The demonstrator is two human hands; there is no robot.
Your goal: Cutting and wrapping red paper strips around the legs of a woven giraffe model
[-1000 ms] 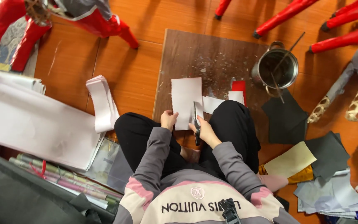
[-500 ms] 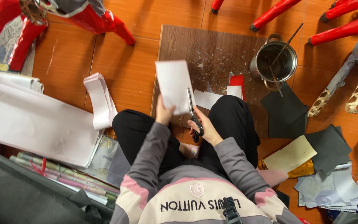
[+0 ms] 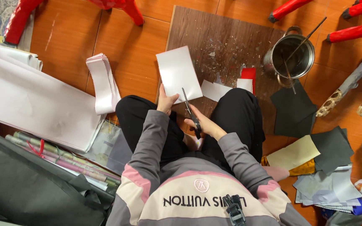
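I sit cross-legged on an orange floor. My left hand (image 3: 166, 103) grips the bottom edge of a white rectangular sheet (image 3: 177, 74) with zigzag edges and holds it up over a dark wooden board (image 3: 227, 37). My right hand (image 3: 202, 124) holds black-handled scissors (image 3: 189, 109). Their blades point up at the sheet's lower right edge. Two smaller white pieces (image 3: 216, 90) and a red piece (image 3: 249, 75) lie on the board by my right knee.
A metal pot (image 3: 292, 58) with a stick in it stands at the board's right edge. Dark, yellow and grey sheets (image 3: 311, 146) lie at the right. White sheets (image 3: 34, 100) and a folded white strip (image 3: 103, 81) lie at the left, a black bag (image 3: 26, 188) lower left. Red legs (image 3: 21, 16) stand at the top.
My left hand has lifted the white sheet up and tilted it away from my lap. The scissors have come up to its lower edge.
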